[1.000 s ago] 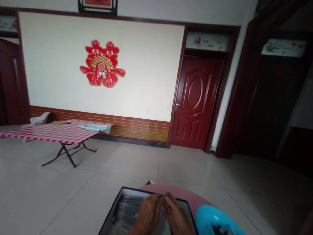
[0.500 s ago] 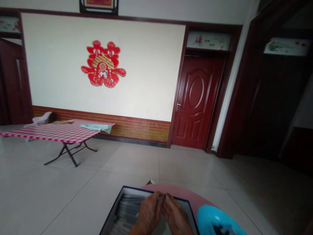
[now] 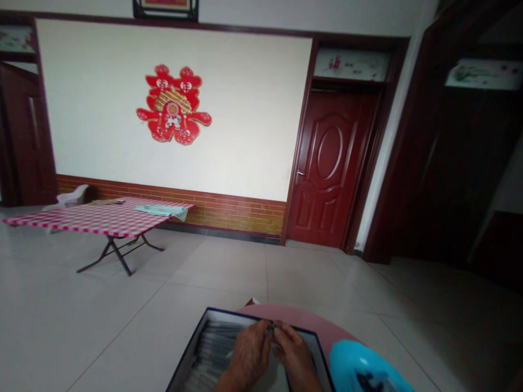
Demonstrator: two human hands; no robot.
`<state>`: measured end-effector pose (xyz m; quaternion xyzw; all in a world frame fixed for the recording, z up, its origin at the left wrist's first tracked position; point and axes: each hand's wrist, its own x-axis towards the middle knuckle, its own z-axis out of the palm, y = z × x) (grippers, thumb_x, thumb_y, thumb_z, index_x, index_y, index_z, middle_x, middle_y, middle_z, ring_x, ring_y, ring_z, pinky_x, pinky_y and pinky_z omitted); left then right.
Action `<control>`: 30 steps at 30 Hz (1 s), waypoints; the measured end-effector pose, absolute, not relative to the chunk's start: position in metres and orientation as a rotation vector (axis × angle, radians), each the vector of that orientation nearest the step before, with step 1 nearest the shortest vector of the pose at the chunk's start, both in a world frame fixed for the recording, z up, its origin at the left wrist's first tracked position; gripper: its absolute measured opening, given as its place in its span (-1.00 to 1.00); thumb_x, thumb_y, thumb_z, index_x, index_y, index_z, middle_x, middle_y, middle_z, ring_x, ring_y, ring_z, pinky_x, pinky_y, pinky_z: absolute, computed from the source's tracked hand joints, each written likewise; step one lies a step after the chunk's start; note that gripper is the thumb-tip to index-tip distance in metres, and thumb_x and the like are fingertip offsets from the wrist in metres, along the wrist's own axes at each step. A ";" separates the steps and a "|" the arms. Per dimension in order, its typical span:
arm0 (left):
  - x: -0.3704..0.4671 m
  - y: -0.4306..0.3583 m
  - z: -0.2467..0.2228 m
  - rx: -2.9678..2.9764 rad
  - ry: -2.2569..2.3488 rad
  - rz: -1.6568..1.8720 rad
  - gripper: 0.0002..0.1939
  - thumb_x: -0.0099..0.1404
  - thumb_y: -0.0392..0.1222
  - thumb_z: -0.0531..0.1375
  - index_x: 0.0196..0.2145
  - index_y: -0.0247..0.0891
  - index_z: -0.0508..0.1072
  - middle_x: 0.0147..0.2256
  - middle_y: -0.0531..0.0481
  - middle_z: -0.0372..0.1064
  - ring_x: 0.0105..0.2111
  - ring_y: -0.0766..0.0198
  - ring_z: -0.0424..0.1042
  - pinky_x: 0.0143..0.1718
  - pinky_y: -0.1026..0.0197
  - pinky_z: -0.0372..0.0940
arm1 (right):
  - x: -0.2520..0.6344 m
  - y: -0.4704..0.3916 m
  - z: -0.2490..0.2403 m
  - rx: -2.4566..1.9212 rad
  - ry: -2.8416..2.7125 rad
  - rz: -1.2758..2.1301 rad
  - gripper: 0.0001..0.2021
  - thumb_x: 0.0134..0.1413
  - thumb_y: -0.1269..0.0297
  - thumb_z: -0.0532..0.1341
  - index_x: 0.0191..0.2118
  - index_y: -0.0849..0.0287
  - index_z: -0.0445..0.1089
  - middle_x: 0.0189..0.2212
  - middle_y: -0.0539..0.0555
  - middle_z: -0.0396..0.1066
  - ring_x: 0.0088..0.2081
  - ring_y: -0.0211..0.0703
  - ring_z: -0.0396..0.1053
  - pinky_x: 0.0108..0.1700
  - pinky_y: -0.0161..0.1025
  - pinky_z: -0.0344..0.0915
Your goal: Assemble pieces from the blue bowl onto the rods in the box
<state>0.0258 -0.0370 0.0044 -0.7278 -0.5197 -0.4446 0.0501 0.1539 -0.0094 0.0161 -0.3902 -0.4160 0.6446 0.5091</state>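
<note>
Right hand (image 3: pixel 297 353) has shifted slightly, its thumb side parting from the left hand (image 3: pixel 249 348). Both pinch what looks like a small piece (image 3: pixel 271 329) over the box (image 3: pixel 223 315), fingertips angled together. Fine handling seems in hand; continuing likely calls for a steady pinch.

A red ornament (image 3: pixel 180 132) hangs on the pale wall (image 3: pixel 249 120) at upper left, below a framed picture (image 3: pixel 166 7) cut off by the top edge. A red door (image 3: pixel 329 155) stands right of centre. At left, a pink-checked folding table (image 3: pixel 92 218) bears a pale green cloth (image 3: pixel 163 210).
</note>
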 end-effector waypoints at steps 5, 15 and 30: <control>0.024 -0.035 0.004 -2.207 -1.536 -1.370 -0.77 0.32 -0.28 -0.04 -0.25 -0.24 0.40 -0.35 -0.10 0.43 -0.31 0.19 0.43 -0.26 0.19 0.33 | 0.157 -0.007 0.016 -0.984 -1.116 1.479 -0.59 -0.29 0.05 0.38 -0.26 0.17 0.53 -0.17 0.17 0.51 -0.15 0.04 0.44 -0.23 -0.18 0.37; 0.027 -0.041 0.018 -2.253 -1.641 -1.205 -0.75 0.28 -0.35 -0.04 -0.30 -0.22 0.42 -0.30 -0.09 0.39 -0.33 0.21 0.39 -0.33 0.24 0.29 | 0.155 -0.007 0.019 -1.083 -1.152 1.414 -0.65 -0.29 0.07 0.35 -0.33 0.18 0.55 -0.43 0.10 0.54 -0.37 -0.05 0.44 -0.37 -0.23 0.32; 0.026 -0.040 0.026 -2.116 -1.660 -1.091 -0.79 0.24 -0.35 0.08 -0.23 -0.15 0.45 -0.33 -0.03 0.37 -0.31 0.14 0.30 -0.24 0.13 0.16 | 0.162 -0.005 0.024 -1.012 -1.462 1.139 -0.77 -0.13 0.10 0.26 -0.35 0.09 0.52 -0.36 0.09 0.54 -0.28 0.02 0.42 -0.23 -0.16 0.29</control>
